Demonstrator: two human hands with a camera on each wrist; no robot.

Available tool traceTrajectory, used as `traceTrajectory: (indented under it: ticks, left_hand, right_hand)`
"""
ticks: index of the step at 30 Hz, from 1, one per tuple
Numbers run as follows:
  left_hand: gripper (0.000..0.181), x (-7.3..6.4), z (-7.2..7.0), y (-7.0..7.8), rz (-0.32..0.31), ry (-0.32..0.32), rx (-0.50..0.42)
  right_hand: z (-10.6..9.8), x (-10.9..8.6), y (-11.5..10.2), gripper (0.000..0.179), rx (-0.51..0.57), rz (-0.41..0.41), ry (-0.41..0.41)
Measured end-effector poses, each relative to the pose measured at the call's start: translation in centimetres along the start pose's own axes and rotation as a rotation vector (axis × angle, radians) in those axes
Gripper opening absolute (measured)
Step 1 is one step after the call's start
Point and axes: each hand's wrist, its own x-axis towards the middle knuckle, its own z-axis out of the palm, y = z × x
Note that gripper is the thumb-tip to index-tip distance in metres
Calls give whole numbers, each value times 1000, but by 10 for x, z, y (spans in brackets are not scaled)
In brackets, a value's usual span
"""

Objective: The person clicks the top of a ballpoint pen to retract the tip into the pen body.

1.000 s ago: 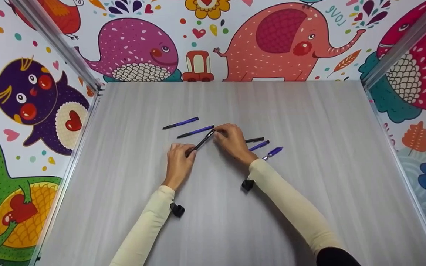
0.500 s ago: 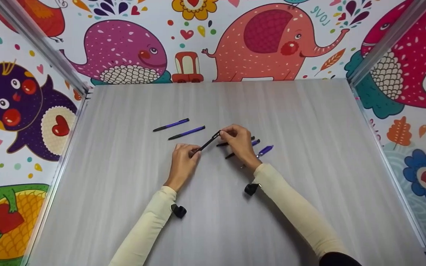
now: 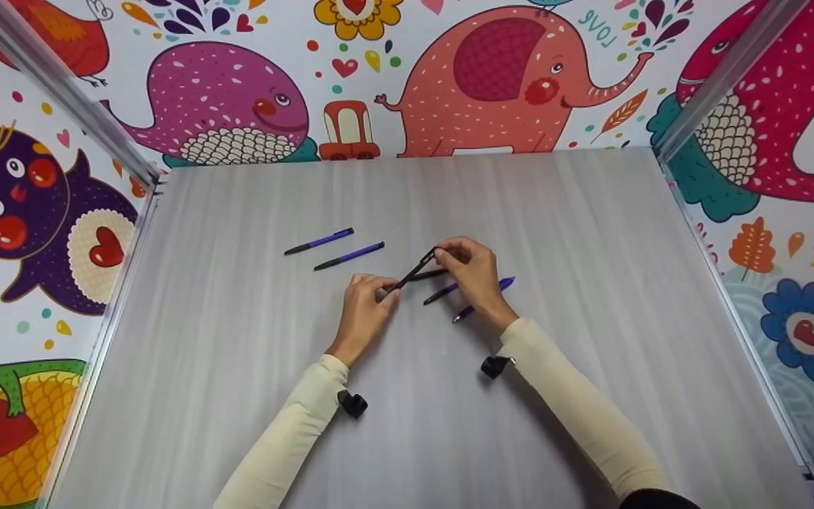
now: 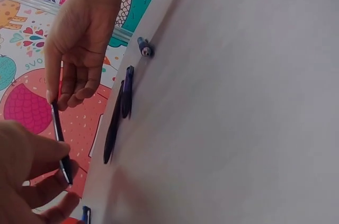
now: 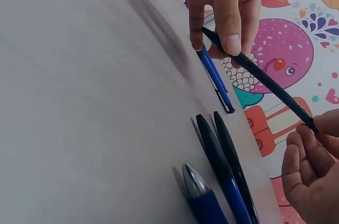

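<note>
A black pen (image 3: 415, 270) hangs slanted between both hands, above the table. My left hand (image 3: 367, 314) pinches its lower left end between thumb and fingers. At the clip end, my right hand (image 3: 474, 277) holds it with its fingertips. In the right wrist view the held pen (image 5: 275, 89) shows along most of its length. Below the right hand lie another black pen (image 5: 233, 155), a blue pen with a black grip (image 5: 214, 147) and a blue pen with a silver tip (image 5: 206, 203). The right hand partly covers these three in the head view.
Two blue pens with black grips, a farther one (image 3: 319, 242) and a nearer one (image 3: 349, 256), lie left of the hands. The grey table (image 3: 251, 424) is bordered by walls with cartoon animals (image 3: 492, 85). A metal rail (image 3: 107, 332) runs along the left edge.
Both hands have moved right with the black pen, away from the two left blue pens and over the right group. The head view has also shifted.
</note>
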Motion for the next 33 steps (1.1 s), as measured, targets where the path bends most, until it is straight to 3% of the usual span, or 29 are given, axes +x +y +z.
traceTrajectory:
  ticks: [5, 13, 20, 26, 33]
  left_hand:
    - [11, 1, 5, 7, 16, -11, -22]
    - [12, 0, 15, 19, 21, -43, -93]
    - [16, -3, 21, 32, 20, -84, -141]
    - [15, -4, 20, 38, -1, -130, -186]
    - [15, -3, 19, 43, -83, -183, -347]
  right_hand:
    - [-10, -4, -5, 15, 17, -54, -20]
    - [-20, -9, -23, 14, 46, -69, -8]
    - [-25, -12, -34, 17, 36, -156, -38]
    - [-31, -16, -44, 27, 13, -175, -138]
    - [-35, -18, -54, 40, 47, -164, -278]
